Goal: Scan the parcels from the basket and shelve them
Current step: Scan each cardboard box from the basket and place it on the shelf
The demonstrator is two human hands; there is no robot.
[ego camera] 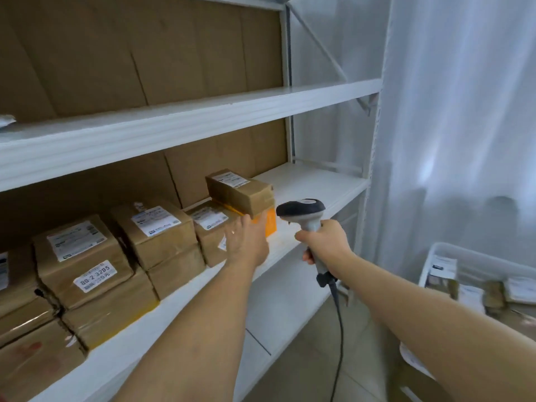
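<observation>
The fingers (246,227) of the left hand (250,242) lie straight and extended, their tips at the near lower edge of a small brown parcel (242,192); whether they press it or merely reach it cannot be told, since the tips are lost against the cardboard. The right hand (326,240) is curled tight round the handle of a corded scanner (301,210), head aimed toward the parcel.

The parcel sits tilted atop an orange-sided box (269,224) on the middle shelf (313,184), at the right end of a row of taped cartons (84,256). It appears a light, rigid carton, taped over and likely slick on the tape. It would best be taken across its short sides with thumb and fingers opposed, label up. Its perch looks unsteady; a push could slide it off the box beneath.

The basket (470,259) stands low at right, cut by the frame edge; its contents are blurred, though several labelled packets show. The label text on the small parcel is illegible. The scanner cable (338,338) runs down out of view. The left end of the carton row is cropped.
</observation>
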